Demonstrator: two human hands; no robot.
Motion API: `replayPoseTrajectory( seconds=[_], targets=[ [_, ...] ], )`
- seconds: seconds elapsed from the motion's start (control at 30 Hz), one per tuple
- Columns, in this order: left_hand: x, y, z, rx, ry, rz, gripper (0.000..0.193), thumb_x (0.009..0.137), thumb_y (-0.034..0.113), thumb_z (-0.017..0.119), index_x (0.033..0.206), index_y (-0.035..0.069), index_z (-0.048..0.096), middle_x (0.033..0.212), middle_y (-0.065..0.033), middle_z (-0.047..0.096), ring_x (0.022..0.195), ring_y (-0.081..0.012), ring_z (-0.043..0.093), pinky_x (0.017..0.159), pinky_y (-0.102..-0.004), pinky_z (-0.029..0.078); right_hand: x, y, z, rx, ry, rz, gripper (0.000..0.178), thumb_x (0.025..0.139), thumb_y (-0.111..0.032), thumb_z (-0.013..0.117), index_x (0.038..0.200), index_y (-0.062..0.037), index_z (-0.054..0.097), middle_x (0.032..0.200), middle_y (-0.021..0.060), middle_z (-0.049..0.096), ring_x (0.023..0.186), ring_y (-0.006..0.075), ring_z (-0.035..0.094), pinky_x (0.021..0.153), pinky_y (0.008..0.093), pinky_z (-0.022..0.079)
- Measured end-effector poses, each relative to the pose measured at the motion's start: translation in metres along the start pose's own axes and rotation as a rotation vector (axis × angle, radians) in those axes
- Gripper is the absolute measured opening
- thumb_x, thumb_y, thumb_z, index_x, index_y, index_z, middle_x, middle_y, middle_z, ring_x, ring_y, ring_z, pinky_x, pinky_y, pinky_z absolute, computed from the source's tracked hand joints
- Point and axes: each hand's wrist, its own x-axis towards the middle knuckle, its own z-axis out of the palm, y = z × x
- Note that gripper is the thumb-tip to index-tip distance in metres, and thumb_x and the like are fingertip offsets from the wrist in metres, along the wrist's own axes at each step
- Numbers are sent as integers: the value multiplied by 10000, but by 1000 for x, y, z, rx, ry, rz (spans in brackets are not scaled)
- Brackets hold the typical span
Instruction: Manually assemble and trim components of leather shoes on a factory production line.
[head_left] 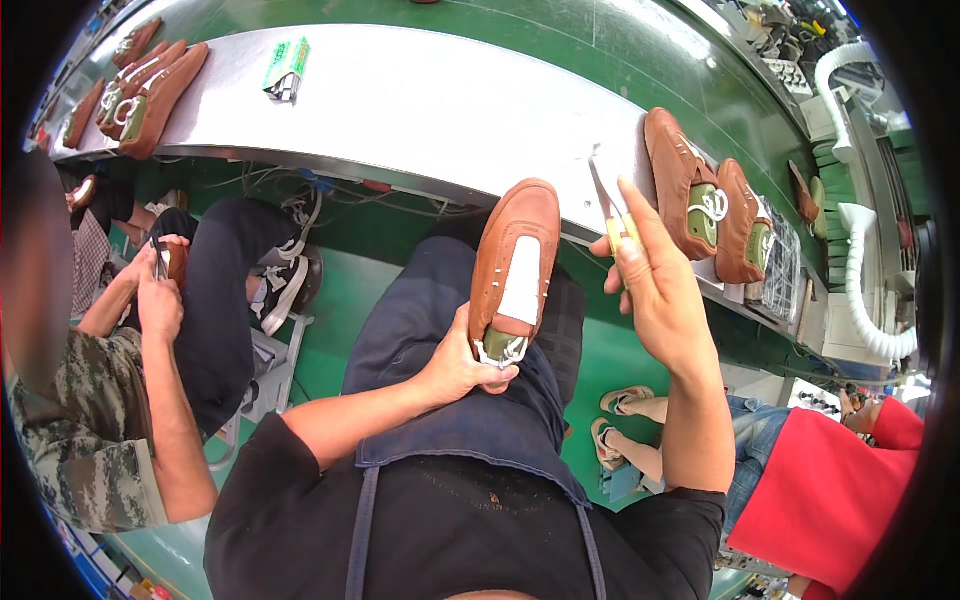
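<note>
My left hand [462, 358] grips a brown shoe [517, 210] by its heel, above my lap. Its toe points away from me; a white strip runs down the middle of the upper, and green lining with white lace shows at the heel end. Raised to the right of the shoe, my right hand [648, 272] holds slim metal tweezers [607, 193] with yellow wrapping, their tips pointing away from me over the bench edge. The tweezers are apart from the shoe.
A long pale bench [420, 100] runs ahead of me. Brown shoes [682, 180] stand on its right, more shoes [165, 98] at far left, and a small green box [287, 68] nearby. A co-worker in camouflage [90, 430] sits left; a person in red [820, 490] is right.
</note>
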Motion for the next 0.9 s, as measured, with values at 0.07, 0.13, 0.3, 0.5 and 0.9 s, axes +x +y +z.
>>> replayPoseTrajectory(
  seconds=[0.07,0.13,0.3,0.5,0.9],
  targets=[
    [2,-6,-2,25,-4,27,964,782,77,868,1529,18,261,1301,-121,571,1120,-165,613,978,-350,536,4,-12,0,-172,-56,1,489,1131,-192,490,1613,-121,442,987,22,673,700,56,521,597,217,459],
    [4,-10,-4,70,9,55,971,778,79,872,1530,19,260,1301,-124,570,1126,-166,612,982,-351,534,5,-18,-1,-255,-52,-54,488,1123,-172,501,1607,-127,453,936,26,665,677,60,516,595,232,462],
    [2,4,4,-63,-15,-15,991,778,-18,859,1535,24,222,1267,-133,531,1036,-199,610,752,-344,584,8,-3,14,-243,154,-242,496,1100,-121,524,1592,-151,479,817,60,657,633,91,522,608,285,482],
    [4,-6,-3,-94,-3,-18,985,774,-37,853,1530,30,227,1268,-133,527,987,-189,619,696,-339,586,19,-23,7,-504,-75,-98,432,1080,-98,517,1512,-92,534,901,330,695,853,521,673,796,519,526],
    [0,-1,-1,-183,-14,-59,994,790,-56,840,1538,39,192,1216,-147,532,904,-184,620,643,-339,562,23,-40,12,-652,-149,-133,541,1050,-40,538,1578,-147,482,788,219,642,704,354,643,722,414,533]
  ],
)
